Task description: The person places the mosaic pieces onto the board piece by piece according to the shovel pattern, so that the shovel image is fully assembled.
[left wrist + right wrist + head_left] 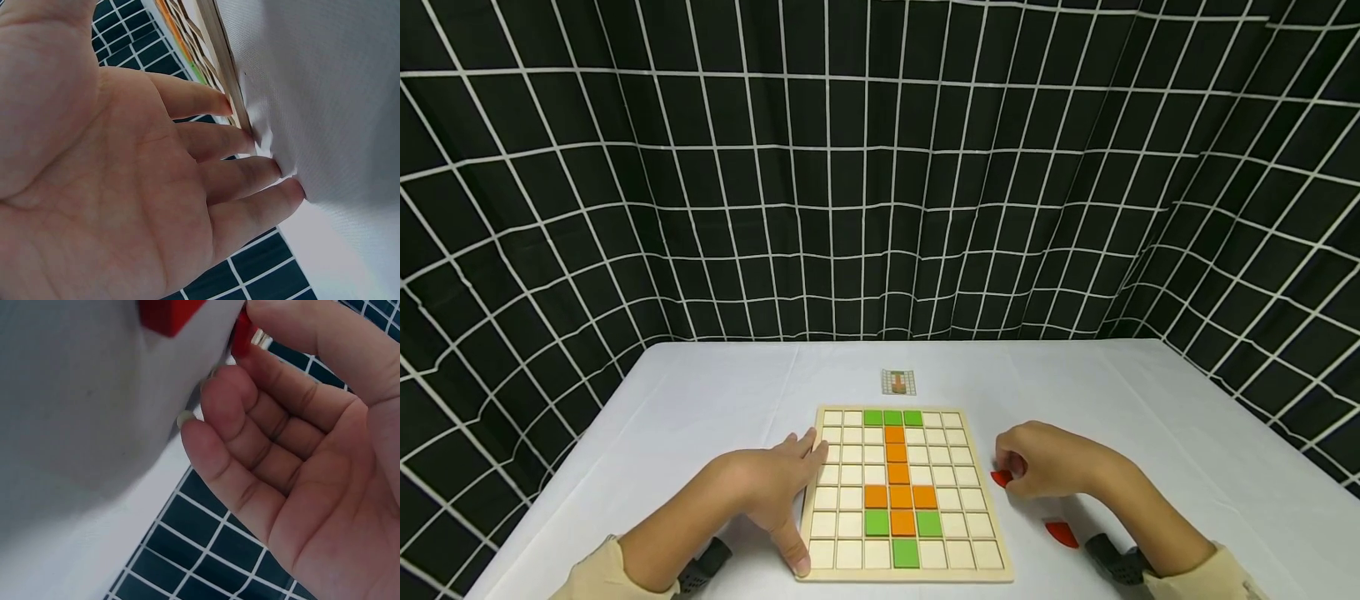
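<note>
A pale wooden grid board [1005, 575] with green and orange squares lies on the table. My left hand [775, 486] spreads along its left edge, thumb near the bottom corner and fingertips farther up; in the left wrist view the straight fingers [240, 177] reach the board's side and the cloth. Right of the board my right hand [1056, 458] pinches a small red quarter-round piece [1002, 478] between thumb and forefinger, low at the tabletop. The fingers partly hide it. A second red piece [1062, 534] with a curved edge lies nearer me, below that hand.
Behind the board lies a small picture card [898, 382] with a grid pattern. White cloth [737, 375] covers the table. A black curtain [850, 183] with white grid lines hangs around the back and sides.
</note>
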`<act>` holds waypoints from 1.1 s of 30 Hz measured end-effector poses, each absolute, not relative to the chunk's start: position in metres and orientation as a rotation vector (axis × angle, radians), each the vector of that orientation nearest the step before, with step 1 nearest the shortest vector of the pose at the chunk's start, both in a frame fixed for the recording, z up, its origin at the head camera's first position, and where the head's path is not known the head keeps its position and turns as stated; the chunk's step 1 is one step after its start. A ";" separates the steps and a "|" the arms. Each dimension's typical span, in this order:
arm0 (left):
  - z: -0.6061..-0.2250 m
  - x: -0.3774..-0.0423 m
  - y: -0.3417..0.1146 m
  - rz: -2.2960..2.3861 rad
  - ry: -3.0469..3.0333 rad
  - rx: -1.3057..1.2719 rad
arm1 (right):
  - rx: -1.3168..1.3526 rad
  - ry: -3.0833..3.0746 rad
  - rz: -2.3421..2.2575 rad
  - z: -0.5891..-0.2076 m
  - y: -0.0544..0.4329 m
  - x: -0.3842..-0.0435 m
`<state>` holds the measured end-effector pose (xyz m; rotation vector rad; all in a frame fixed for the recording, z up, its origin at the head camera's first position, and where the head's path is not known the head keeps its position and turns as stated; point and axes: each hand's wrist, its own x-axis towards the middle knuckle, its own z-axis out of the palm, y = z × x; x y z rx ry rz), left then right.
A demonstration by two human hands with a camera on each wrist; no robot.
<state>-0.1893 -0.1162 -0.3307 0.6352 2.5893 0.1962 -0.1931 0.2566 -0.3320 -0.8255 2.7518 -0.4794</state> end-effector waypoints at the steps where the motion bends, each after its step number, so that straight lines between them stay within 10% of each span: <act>1: -0.330 -0.190 -0.116 0.198 2.589 0.635 | -0.836 2.758 -0.473 -0.332 0.256 -0.193; 33: -0.331 -0.188 -0.116 0.193 2.586 0.627 | -1.400 2.601 -0.227 -0.314 0.154 -0.145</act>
